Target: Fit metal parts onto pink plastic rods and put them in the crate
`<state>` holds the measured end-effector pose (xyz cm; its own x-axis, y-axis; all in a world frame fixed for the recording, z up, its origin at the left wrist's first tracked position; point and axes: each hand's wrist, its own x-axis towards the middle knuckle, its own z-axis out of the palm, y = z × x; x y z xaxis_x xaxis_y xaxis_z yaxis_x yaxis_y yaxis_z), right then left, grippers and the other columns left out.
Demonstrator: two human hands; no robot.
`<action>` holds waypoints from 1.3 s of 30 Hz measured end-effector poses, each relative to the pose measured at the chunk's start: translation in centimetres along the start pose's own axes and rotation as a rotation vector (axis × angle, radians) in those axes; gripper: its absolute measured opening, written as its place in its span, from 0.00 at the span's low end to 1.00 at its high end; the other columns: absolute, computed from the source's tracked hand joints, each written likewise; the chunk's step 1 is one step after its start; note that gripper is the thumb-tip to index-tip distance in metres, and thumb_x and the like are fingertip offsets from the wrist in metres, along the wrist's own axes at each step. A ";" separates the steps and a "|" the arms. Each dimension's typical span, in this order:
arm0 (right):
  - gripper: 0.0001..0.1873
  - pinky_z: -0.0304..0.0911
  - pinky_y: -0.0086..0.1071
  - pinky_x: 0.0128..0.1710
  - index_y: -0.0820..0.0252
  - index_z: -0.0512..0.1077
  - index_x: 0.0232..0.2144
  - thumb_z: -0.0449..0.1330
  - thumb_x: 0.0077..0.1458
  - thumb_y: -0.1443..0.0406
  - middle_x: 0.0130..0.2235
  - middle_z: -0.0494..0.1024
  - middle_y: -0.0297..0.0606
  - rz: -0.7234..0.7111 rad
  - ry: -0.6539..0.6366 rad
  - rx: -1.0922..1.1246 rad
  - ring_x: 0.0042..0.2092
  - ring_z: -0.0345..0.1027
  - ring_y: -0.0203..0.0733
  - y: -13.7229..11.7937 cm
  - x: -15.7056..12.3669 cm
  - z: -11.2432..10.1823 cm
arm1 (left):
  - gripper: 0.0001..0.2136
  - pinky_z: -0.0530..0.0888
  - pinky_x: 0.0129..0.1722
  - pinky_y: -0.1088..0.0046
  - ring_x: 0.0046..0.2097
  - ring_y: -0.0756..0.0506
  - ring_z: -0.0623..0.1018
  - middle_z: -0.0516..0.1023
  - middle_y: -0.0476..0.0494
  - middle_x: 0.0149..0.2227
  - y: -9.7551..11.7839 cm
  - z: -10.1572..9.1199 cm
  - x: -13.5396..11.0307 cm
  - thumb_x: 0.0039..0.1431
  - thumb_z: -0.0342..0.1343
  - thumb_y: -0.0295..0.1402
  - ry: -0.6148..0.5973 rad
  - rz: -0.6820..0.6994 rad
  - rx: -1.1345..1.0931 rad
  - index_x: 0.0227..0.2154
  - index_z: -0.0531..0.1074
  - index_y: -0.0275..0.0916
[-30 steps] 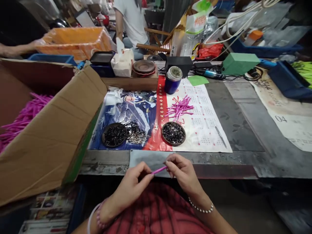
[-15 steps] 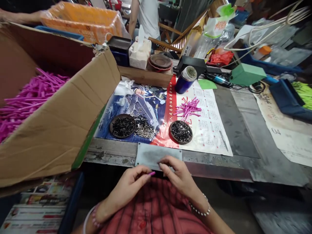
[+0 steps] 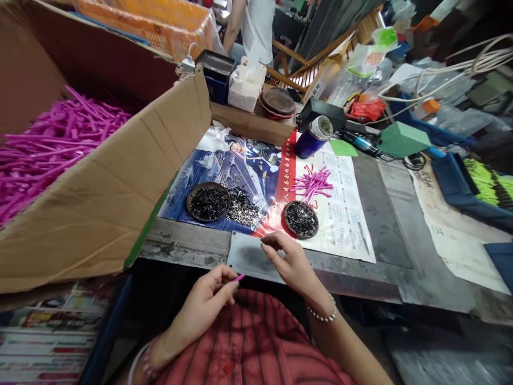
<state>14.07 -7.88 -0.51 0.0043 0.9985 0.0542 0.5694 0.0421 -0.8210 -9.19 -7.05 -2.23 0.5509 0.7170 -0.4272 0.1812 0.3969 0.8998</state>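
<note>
Just off the tabletop's (image 3: 180,246) near edge, a left hand (image 3: 207,297) pinched a pink stick (image 3: 240,277); whether the right hand's (image 3: 289,263) fingertips met was unclear.

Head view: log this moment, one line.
left hand: holding pink stick; right hand: near grey plate, contents unclear; pink pile: on poster

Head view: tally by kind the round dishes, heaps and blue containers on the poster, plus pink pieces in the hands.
Round dishes: 2
Pink stick heap: 1
Silvery heap: 1
Blue container: 1
Pink piece in left hand: 1
Total: 6
</note>
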 end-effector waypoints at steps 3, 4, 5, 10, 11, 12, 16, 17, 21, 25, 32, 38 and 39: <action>0.06 0.65 0.34 0.38 0.59 0.71 0.40 0.54 0.66 0.64 0.37 0.77 0.40 -0.025 -0.015 -0.068 0.39 0.72 0.43 0.8 1.1 0.1 | 0.12 0.70 0.30 0.75 0.28 0.50 0.74 0.73 0.51 0.26 -0.2 -0.4 0.1 0.63 0.56 0.42 0.038 -0.002 -0.020 0.38 0.73 0.37; 0.07 0.65 0.34 0.39 0.59 0.71 0.40 0.54 0.66 0.64 0.38 0.77 0.41 -0.029 -0.013 -0.085 0.39 0.72 0.43 1.2 1.4 0.1 | 0.12 0.70 0.29 0.75 0.27 0.50 0.74 0.74 0.51 0.26 -0.3 -0.5 0.2 0.63 0.56 0.41 0.048 -0.004 -0.021 0.38 0.74 0.37; 0.07 0.65 0.34 0.39 0.59 0.71 0.40 0.53 0.66 0.65 0.38 0.77 0.41 -0.031 -0.009 -0.100 0.39 0.72 0.43 1.5 1.8 -0.1 | 0.12 0.69 0.29 0.75 0.27 0.50 0.74 0.74 0.50 0.26 -0.3 -0.6 0.2 0.63 0.56 0.41 0.054 -0.004 -0.020 0.39 0.74 0.37; 0.07 0.65 0.36 0.40 0.59 0.72 0.40 0.53 0.65 0.66 0.39 0.78 0.42 -0.036 0.018 -0.188 0.40 0.72 0.45 2.5 4.3 -1.3 | 0.13 0.70 0.30 0.75 0.28 0.50 0.74 0.75 0.50 0.28 -0.3 -0.9 0.2 0.64 0.54 0.41 0.060 -0.015 0.004 0.42 0.75 0.37; 0.07 0.65 0.36 0.41 0.59 0.72 0.40 0.53 0.65 0.66 0.39 0.78 0.42 -0.044 0.016 -0.212 0.40 0.72 0.45 2.5 4.8 -1.5 | 0.13 0.70 0.30 0.75 0.28 0.50 0.74 0.74 0.50 0.28 -0.3 -1.0 0.2 0.64 0.54 0.41 0.060 -0.022 0.007 0.43 0.75 0.37; 0.07 0.65 0.37 0.42 0.59 0.72 0.40 0.53 0.65 0.67 0.39 0.77 0.43 -0.050 0.008 -0.240 0.41 0.72 0.46 2.4 5.2 -1.5 | 0.13 0.70 0.29 0.75 0.28 0.50 0.74 0.74 0.50 0.28 -0.4 -1.1 0.1 0.64 0.54 0.41 0.062 -0.030 0.009 0.43 0.75 0.37; 0.08 0.65 0.37 0.45 0.59 0.72 0.40 0.52 0.65 0.68 0.41 0.76 0.43 -0.038 -0.067 -0.338 0.43 0.71 0.47 1.5 5.8 -0.7 | 0.15 0.69 0.27 0.76 0.27 0.50 0.72 0.73 0.50 0.28 -0.8 -1.3 0.0 0.64 0.54 0.42 0.063 -0.061 0.001 0.44 0.74 0.37; 0.07 0.65 0.37 0.45 0.59 0.71 0.41 0.52 0.66 0.68 0.41 0.76 0.44 -0.039 -0.085 -0.341 0.44 0.71 0.46 1.2 5.7 -0.3 | 0.15 0.69 0.27 0.77 0.27 0.50 0.72 0.73 0.50 0.28 -0.9 -1.4 0.0 0.64 0.54 0.43 0.065 -0.062 0.001 0.44 0.74 0.37; 0.06 0.66 0.38 0.46 0.61 0.70 0.42 0.53 0.66 0.68 0.42 0.75 0.45 -0.036 -0.089 -0.311 0.45 0.70 0.47 0.8 4.0 1.1 | 0.14 0.70 0.27 0.77 0.28 0.51 0.72 0.73 0.50 0.30 -1.1 -1.6 0.1 0.64 0.54 0.43 0.072 -0.053 0.009 0.43 0.73 0.38; 0.06 0.66 0.40 0.46 0.61 0.69 0.42 0.53 0.66 0.68 0.43 0.75 0.46 0.001 -0.049 -0.293 0.46 0.69 0.49 1.0 1.2 1.7 | 0.14 0.71 0.27 0.77 0.27 0.51 0.72 0.73 0.50 0.29 -1.0 -1.5 0.5 0.63 0.55 0.43 0.053 -0.046 0.010 0.42 0.74 0.38; 0.07 0.67 0.40 0.46 0.60 0.70 0.43 0.52 0.67 0.66 0.43 0.76 0.46 0.069 -0.023 -0.268 0.45 0.70 0.48 1.4 -2.3 1.5 | 0.13 0.70 0.26 0.76 0.25 0.51 0.72 0.73 0.50 0.27 -0.1 -0.6 1.0 0.60 0.57 0.42 0.032 -0.029 0.012 0.40 0.75 0.37; 0.14 0.67 0.40 0.47 0.59 0.72 0.49 0.49 0.68 0.67 0.46 0.75 0.48 0.019 0.041 -0.373 0.47 0.71 0.49 3.1 1.0 0.6 | 0.13 0.69 0.27 0.76 0.25 0.51 0.71 0.73 0.51 0.26 -0.7 -0.4 0.7 0.61 0.56 0.42 0.014 -0.031 0.002 0.41 0.75 0.37; 0.15 0.67 0.41 0.47 0.60 0.72 0.50 0.48 0.68 0.67 0.47 0.75 0.49 0.012 0.032 -0.427 0.48 0.70 0.50 3.4 2.0 0.5 | 0.13 0.69 0.27 0.76 0.26 0.51 0.71 0.73 0.51 0.27 -0.9 -0.5 0.5 0.61 0.56 0.42 0.017 -0.035 -0.001 0.41 0.75 0.37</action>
<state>15.60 -5.68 -3.45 0.0342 0.9970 0.0691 0.8583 0.0061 -0.5132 -9.46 -6.73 -3.33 0.5302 0.7125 -0.4596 0.1993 0.4221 0.8844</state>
